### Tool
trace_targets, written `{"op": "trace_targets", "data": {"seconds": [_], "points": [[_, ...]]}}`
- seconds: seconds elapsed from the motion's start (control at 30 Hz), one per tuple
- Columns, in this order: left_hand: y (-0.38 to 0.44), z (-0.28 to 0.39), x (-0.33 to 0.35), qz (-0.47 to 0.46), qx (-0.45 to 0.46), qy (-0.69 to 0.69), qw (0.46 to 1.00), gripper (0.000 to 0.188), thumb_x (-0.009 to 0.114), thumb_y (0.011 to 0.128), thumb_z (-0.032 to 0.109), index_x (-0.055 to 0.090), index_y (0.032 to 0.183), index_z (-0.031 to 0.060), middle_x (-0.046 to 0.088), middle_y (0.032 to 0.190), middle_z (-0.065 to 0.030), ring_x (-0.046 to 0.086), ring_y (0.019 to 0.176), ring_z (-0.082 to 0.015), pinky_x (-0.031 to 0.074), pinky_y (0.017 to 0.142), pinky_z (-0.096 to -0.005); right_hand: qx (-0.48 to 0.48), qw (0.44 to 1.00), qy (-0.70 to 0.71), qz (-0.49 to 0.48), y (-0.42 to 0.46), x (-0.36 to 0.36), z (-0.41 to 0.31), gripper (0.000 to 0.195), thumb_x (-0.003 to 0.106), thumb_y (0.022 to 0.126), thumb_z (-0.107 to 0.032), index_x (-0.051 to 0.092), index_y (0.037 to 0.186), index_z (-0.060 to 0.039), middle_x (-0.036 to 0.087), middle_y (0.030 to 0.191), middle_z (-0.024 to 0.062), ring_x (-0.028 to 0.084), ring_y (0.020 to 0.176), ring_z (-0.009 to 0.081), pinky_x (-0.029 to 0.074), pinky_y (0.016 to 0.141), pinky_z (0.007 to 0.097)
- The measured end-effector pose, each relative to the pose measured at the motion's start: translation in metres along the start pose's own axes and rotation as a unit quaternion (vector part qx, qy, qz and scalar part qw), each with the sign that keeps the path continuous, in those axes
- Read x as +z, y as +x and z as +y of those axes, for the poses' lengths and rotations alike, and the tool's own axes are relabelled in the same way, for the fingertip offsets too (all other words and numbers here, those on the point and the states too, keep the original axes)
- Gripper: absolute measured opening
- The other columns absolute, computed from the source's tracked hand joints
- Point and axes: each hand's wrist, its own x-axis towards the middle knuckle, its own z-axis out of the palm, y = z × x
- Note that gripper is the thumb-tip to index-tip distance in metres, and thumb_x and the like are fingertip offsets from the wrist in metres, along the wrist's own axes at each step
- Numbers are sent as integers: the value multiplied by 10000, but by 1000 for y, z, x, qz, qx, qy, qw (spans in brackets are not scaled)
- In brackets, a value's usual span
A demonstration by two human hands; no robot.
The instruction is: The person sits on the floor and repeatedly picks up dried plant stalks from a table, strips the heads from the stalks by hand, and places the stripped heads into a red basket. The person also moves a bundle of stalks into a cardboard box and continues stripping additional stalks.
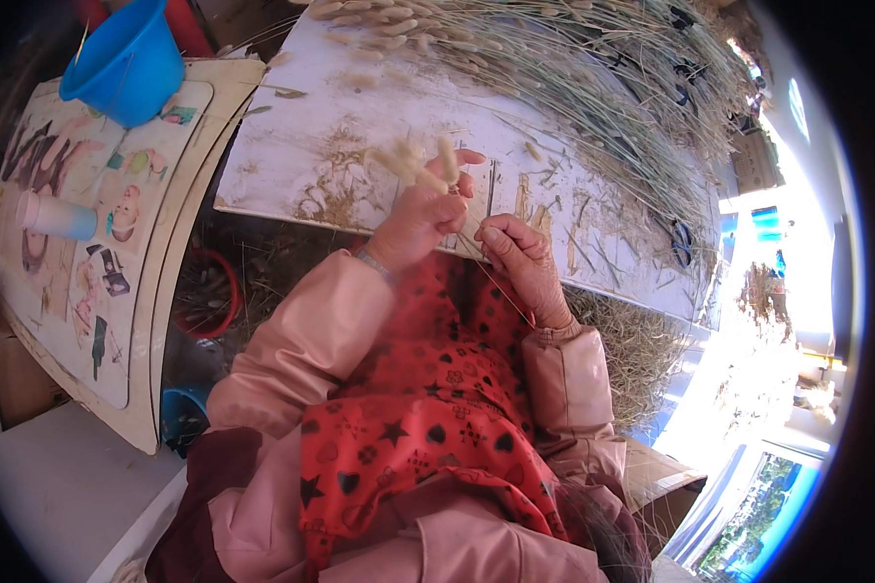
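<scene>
My left hand [426, 211] is closed around a few dried bunny-tail grass stalks [407, 162], their fluffy heads sticking up above the fingers. The index finger stretches out to the right. Just beside it, my right hand [519, 251] pinches thin stems between thumb and fingertips. One stem [507, 290] trails down past the right wrist over the red patterned apron [437, 437]. Both hands are above the near edge of a worn white board [277, 160]. Beyond them lies a large heap of long-stemmed bunny-tail grass [590, 109], heads towards the left.
Scissors [681, 244] with dark handles lie at the board's right end. On the picture-covered table [51, 291] at left are a blue bucket [127, 69] and a cup [57, 215]. A red container [230, 291] stands below, and loose straw [627, 350] is heaped under the board.
</scene>
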Motion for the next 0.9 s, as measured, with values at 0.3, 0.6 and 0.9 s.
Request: {"op": "trace_targets", "data": {"seconds": [0.3, 0.6, 0.9], "points": [[2, -3, -4, 23, -19, 39, 999, 394, 403, 1044, 387, 525, 1147, 27, 365, 641, 62, 362, 642, -63, 332, 630, -210, -72, 978, -195, -16, 11, 8, -2, 158, 601, 967, -174, 658, 1008, -32, 571, 776, -26, 485, 700, 44, 421, 631, 217], [5, -1, 2, 109, -59, -11, 992, 416, 360, 1040, 462, 504, 923, 90, 238, 566, 62, 260, 523, -72, 248, 486, -234, -230, 840, -442, 215, 62, -98, -29, 115, 639, 884, -111, 649, 985, -57, 658, 841, 138, 654, 763, 280, 509, 672, 367], [5, -1, -6, 142, -94, -32, 985, 506, 340, 1036, 492, 516, 813, 73, 199, 542, 61, 200, 466, -70, 187, 433, -241, -151, 649, -725, 175, 129, -177, -15, 122, 562, 829, -83, 626, 932, -68, 654, 892, 179, 644, 817, 392, 525, 711, 485]]}}
